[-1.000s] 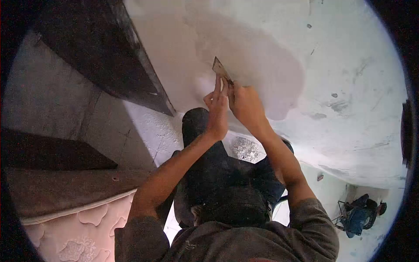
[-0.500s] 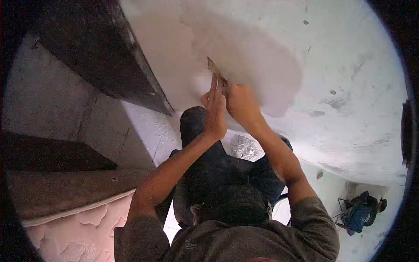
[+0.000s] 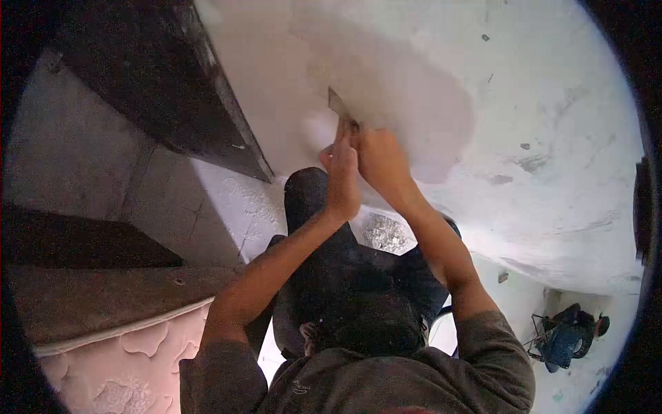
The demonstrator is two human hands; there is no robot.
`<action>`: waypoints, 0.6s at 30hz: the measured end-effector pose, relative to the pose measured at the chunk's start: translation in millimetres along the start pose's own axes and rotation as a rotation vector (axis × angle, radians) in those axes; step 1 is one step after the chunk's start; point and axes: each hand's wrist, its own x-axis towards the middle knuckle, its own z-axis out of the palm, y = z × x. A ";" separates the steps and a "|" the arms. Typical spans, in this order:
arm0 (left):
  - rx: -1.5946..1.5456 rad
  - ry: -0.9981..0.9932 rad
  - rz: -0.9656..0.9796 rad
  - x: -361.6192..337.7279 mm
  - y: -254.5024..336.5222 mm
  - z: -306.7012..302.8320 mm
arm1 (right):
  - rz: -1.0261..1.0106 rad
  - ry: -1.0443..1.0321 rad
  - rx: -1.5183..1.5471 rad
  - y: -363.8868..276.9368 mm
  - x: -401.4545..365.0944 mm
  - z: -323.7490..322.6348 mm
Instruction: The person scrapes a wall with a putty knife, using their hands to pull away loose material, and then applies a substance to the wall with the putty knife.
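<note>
In the head view, a putty knife [image 3: 336, 102] with a flat metal blade lies against a discoloured, damp-looking patch [image 3: 427, 103] on the pale wall. My right hand [image 3: 383, 157] is closed in a fist around its handle, which is mostly hidden. Close beside it, my left hand [image 3: 343, 172] has its fingers stretched out straight, the tips touching the knife near the base of the blade. The left thumb sticks out to the side, near the wall.
A dark wooden panel [image 3: 152, 76] stands left of the patch. Whitish debris [image 3: 386, 233] lies on the floor between my knees. A mattress [image 3: 131, 359] with pink patterned fabric is at lower left. Another person [image 3: 569, 334] sits far off at lower right.
Both hands and the putty knife have shifted very slightly against the wall. My left fingers sit closer to the right fist; the grip on the handle is unchanged.
</note>
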 end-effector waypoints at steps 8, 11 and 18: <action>-0.112 -0.045 -0.237 -4.0 14.6 -0.4 | 0.000 -0.006 0.041 5.5 1.6 3.5; -0.077 0.045 -0.104 4.8 9.9 -4.9 | -0.106 0.122 -0.113 -4.8 3.3 -2.0; 0.050 0.010 -0.090 1.6 13.2 -5.8 | 0.011 -0.033 -0.085 -11.1 1.9 -15.7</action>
